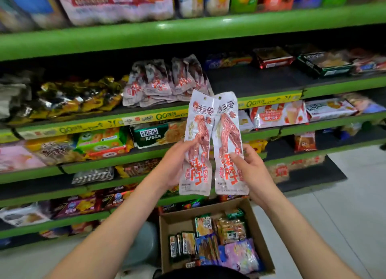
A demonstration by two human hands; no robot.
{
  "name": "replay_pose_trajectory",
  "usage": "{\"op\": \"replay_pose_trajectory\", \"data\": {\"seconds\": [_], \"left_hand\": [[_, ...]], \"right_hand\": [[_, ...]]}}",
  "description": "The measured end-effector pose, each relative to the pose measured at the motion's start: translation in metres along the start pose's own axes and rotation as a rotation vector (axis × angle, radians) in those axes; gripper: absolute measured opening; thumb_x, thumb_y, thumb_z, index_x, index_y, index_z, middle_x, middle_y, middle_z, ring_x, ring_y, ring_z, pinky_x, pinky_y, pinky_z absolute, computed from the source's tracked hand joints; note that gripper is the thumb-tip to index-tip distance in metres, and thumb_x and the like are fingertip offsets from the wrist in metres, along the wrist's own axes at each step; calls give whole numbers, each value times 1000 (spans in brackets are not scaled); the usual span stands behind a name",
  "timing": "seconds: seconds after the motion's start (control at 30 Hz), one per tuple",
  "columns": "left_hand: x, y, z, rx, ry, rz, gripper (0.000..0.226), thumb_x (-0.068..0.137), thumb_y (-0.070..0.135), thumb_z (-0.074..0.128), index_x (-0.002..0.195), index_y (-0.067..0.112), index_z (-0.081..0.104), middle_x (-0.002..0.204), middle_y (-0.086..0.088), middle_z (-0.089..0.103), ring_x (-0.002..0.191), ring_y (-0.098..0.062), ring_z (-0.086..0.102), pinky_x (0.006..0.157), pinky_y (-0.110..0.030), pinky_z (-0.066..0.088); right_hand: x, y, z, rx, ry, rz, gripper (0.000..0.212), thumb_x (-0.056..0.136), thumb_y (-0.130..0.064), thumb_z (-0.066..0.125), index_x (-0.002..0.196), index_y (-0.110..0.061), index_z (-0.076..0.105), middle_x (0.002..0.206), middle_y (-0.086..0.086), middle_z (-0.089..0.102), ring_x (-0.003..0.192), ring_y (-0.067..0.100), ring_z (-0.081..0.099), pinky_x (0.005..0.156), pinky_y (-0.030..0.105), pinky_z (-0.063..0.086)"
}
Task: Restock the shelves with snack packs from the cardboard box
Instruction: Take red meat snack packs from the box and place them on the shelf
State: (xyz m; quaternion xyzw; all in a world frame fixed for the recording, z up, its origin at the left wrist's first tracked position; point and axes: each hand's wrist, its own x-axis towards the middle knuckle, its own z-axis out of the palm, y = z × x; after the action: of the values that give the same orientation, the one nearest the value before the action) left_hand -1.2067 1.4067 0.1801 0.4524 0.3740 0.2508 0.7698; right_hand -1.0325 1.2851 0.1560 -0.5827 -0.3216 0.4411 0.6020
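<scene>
I hold two long white snack packs with red print upright, side by side, in front of the shelves. My left hand (174,164) grips the left pack (197,132) at its lower half. My right hand (251,170) grips the right pack (227,132) the same way. Behind them, several matching white-and-red packs (165,82) lean in a row on the second green shelf (271,100). The open cardboard box (181,220) sits on the floor below my hands, with several mixed snack packs (219,243) inside.
Green shelves full of snacks and biscuits fill the view from left to right. A bare dark stretch of shelf (246,80) lies right of the matching packs. A grey stool or bin (144,241) stands left of the box. Tiled floor (344,216) extends to the right.
</scene>
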Motion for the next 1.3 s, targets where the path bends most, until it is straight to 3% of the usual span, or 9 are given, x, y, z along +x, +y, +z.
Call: {"op": "replay_pose_trajectory", "data": {"seconds": [0.1,0.2,0.33,0.43,0.53,0.63,0.9,1.07,1.3], "left_hand": [[-3,12,-14,-73,-48,61,34,102,31,49,107,12,76,101,-15,77,87,-28,76,72,-38,62],[-5,20,-24,-90,-58,118,39,101,35,48,126,8,60,113,-17,75,99,-29,74,76,-38,61],[-5,27,-33,-60,-26,122,49,94,45,55,127,10,65,122,-17,71,109,-32,70,85,-42,58],[-6,32,-38,-86,-24,142,39,96,44,57,116,15,74,119,-16,73,106,-28,72,79,-36,60],[-8,39,-44,-122,-5,142,55,84,51,67,123,13,68,120,-16,72,108,-30,72,81,-38,60],[-9,42,-51,-112,36,159,55,91,49,58,131,11,61,123,-15,71,111,-31,70,89,-43,58],[-8,46,-57,-181,51,133,42,101,44,52,129,16,61,121,-14,72,110,-31,71,83,-42,60],[-7,50,-54,-227,72,122,34,100,42,54,124,19,63,115,-12,75,104,-28,73,74,-37,62],[-3,54,-58,-209,111,110,31,100,42,53,119,20,64,110,-9,77,99,-24,75,68,-33,61]], "right_hand": [[8,-7,12,36,-5,3,14,99,-28,61,102,-40,66,109,5,76,99,32,72,85,52,58],[14,-12,24,69,-11,31,16,100,-23,59,102,-38,66,108,6,76,95,30,74,74,43,61],[23,-14,36,84,-27,46,20,100,-22,60,103,-40,68,111,5,76,99,29,74,79,47,61],[30,-19,44,97,-57,65,21,100,-22,59,106,-41,67,110,4,76,96,28,75,69,39,62],[36,-23,52,81,-67,53,22,100,-22,59,105,-41,68,111,4,76,96,28,75,69,37,62],[40,-27,59,87,-73,45,21,101,-21,58,107,-39,68,111,4,76,96,28,75,70,39,62],[42,-30,69,73,-65,75,19,101,-24,58,100,-40,68,110,0,76,97,26,75,72,39,60],[45,-33,69,94,-66,97,14,101,-25,58,113,-32,63,110,4,76,96,29,75,71,40,60],[48,-37,76,84,-72,131,15,102,-24,56,115,-28,61,107,5,77,92,27,76,65,33,59]]}}
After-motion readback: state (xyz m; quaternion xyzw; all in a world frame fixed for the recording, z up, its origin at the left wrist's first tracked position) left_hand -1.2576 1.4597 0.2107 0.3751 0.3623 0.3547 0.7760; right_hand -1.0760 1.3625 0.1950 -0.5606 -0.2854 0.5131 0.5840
